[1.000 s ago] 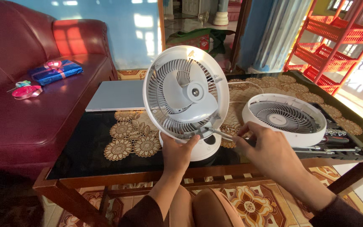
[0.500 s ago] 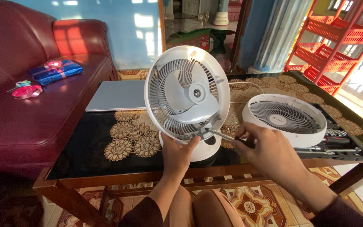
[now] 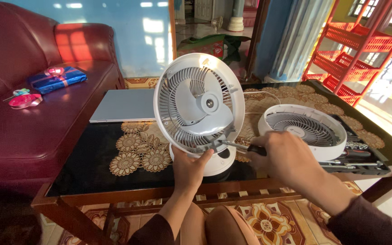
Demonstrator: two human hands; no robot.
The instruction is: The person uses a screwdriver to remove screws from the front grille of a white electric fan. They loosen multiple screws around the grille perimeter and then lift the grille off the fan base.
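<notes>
Near table [image 3: 91, 177] edge: white plastic fan [image 3: 199, 106], round ribbed grille, upright, slightly tilted, on dark glossy glass. Bare glass at 9 o'clock. Detached round grille [image 3: 302, 129] at 3 o'clock, tool tray [image 3: 364, 165] just beyond. Left hand [image 3: 189, 168] cupping fan's lower rim, fingers curled on it. Right hand [image 3: 286, 156] closed around screwdriver [image 3: 239, 146], metal tip at rim.

white fan [image 3: 199, 109] standing on black tabletop [image 3: 91, 163] with tan floral doilies [image 3: 141, 152]; maroon sofa [image 3: 19, 113] holding blue gift box [image 3: 56, 79].
</notes>
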